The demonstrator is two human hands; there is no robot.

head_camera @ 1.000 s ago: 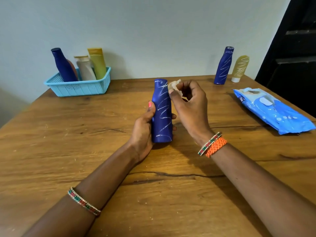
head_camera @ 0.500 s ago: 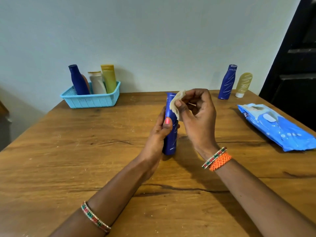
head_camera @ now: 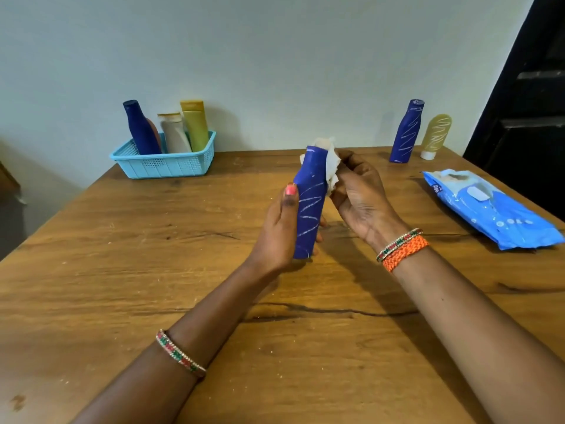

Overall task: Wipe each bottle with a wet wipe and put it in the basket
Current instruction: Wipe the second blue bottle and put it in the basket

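From the head view, our left hand [head_camera: 279, 231] wraps around a tall, smooth blue bottle [head_camera: 309, 206] scribbled with white chalky lines, holding it tilted just above the wooden bench [head_camera: 122, 270]. Our right hand [head_camera: 360, 197] pinches a crumpled white wipe [head_camera: 331, 166] against the bottle's narrow neck and top. The bench is grainy brown wood with a dark crack running across it. At the far left sits a light blue plastic basket [head_camera: 165, 166] with perforated walls, holding four bottles [head_camera: 171, 130] upright or leaning. At the far right stand a second scribbled blue bottle [head_camera: 406, 133] and, just beside it, a rounded yellow tube [head_camera: 435, 134] on its white cap. A glossy blue wipe pack [head_camera: 495, 209] lies flat near the right edge.
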